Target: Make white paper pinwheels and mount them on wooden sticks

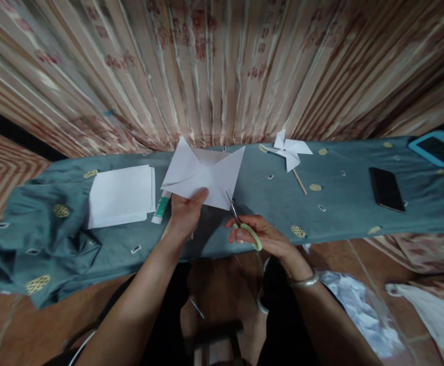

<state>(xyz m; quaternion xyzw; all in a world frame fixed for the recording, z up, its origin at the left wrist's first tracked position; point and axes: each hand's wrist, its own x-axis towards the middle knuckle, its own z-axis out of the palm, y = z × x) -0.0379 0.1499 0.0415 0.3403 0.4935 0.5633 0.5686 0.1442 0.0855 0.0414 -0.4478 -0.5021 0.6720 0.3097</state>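
My left hand (186,211) pinches the lower edge of a white sheet of paper (202,173) that is folded or cut into pointed flaps and held above the cloth-covered bench. My right hand (262,235) grips scissors (244,226) with pale green handles. The blades point up at the sheet's lower right edge. A metal bangle sits on my right wrist.
A stack of white paper (120,194) and a glue stick (161,208) lie left of the sheet on the teal cloth (344,203). A finished paper pinwheel (290,152) on a stick, a black phone (386,189) and a blue-framed tablet (438,147) lie to the right. Curtains hang behind.
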